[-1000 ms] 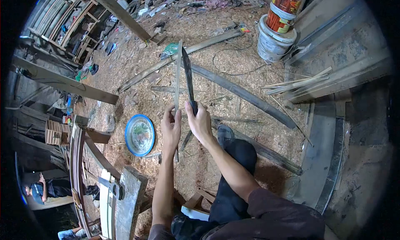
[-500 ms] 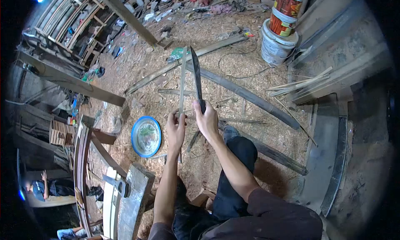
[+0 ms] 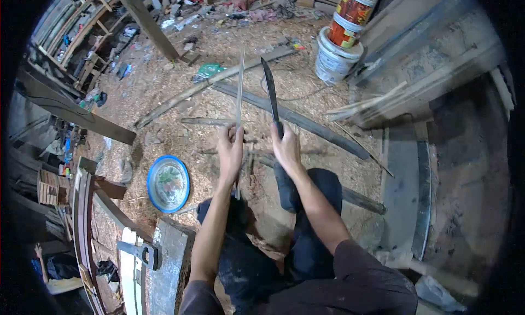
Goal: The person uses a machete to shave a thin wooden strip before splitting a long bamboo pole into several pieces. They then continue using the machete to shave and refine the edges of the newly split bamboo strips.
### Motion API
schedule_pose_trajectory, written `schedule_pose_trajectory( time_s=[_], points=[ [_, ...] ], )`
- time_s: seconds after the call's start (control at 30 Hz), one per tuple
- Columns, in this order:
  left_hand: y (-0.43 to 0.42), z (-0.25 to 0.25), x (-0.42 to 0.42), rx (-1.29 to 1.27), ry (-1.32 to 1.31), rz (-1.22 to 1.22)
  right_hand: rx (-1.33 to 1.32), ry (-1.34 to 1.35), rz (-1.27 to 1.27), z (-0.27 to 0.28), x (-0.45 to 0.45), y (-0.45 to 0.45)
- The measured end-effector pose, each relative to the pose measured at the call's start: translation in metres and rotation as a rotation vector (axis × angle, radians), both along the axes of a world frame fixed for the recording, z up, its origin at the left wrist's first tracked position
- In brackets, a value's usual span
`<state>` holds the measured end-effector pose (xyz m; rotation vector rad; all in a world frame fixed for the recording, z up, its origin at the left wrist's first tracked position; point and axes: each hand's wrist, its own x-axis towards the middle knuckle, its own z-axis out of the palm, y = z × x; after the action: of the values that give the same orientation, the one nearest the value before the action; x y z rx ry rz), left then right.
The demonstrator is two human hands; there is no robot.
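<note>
My left hand (image 3: 231, 153) is closed round a long thin wooden strip (image 3: 240, 90), which stands up above the fingers and shows again below the wrist. To its right, my right hand (image 3: 286, 148) grips the black handle of a large knife (image 3: 270, 88). The dark blade points up and away, its tip leaning a little toward the strip. A gap separates blade and strip, and the two hands are apart.
A blue-rimmed basin (image 3: 149, 185) lies at the left on ground strewn with shavings. Long poles (image 3: 306, 124) cross the ground ahead. Stacked buckets (image 3: 335, 58) stand at the upper right. A saw (image 3: 143, 255) rests on boards at lower left; a person (image 3: 61, 266) is beyond.
My right hand and the knife have moved right, away from the strip. The view has shifted, and both of my knees now show below the hands.
</note>
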<state>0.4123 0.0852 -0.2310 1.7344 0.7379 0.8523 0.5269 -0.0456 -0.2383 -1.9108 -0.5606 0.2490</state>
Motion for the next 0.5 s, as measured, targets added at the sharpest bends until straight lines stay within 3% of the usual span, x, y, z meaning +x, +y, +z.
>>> schedule_pose_trajectory(
  time_s=[0.03, 0.13, 0.2, 0.33, 0.4, 0.47, 0.5],
  points=[
    [-0.004, -0.001, 0.002, -0.136, -0.067, -0.073, -0.049, -0.090, -0.013, -0.006, 0.001, -0.010],
    [-0.002, -0.031, 0.017, -0.184, -0.081, -0.164, -0.162, -0.086, -0.031, -0.033, -0.004, -0.057],
    [-0.009, -0.021, 0.024, -0.302, -0.076, -0.201, -0.179, -0.090, -0.085, -0.059, -0.019, -0.086],
    [-0.025, -0.028, 0.034, -0.223, -0.017, -0.282, -0.369, -0.022, -0.094, -0.077, -0.033, -0.120],
    [-0.035, -0.036, 0.042, -0.131, -0.005, -0.317, -0.354, -0.128, -0.106, -0.103, -0.027, -0.115],
    [-0.031, -0.037, 0.046, -0.163, -0.025, -0.346, -0.491, -0.008, -0.210, -0.110, -0.018, -0.100],
    [-0.022, -0.041, 0.046, -0.193, 0.051, -0.358, -0.471, -0.081, -0.154, -0.144, -0.005, -0.103]
  ],
)
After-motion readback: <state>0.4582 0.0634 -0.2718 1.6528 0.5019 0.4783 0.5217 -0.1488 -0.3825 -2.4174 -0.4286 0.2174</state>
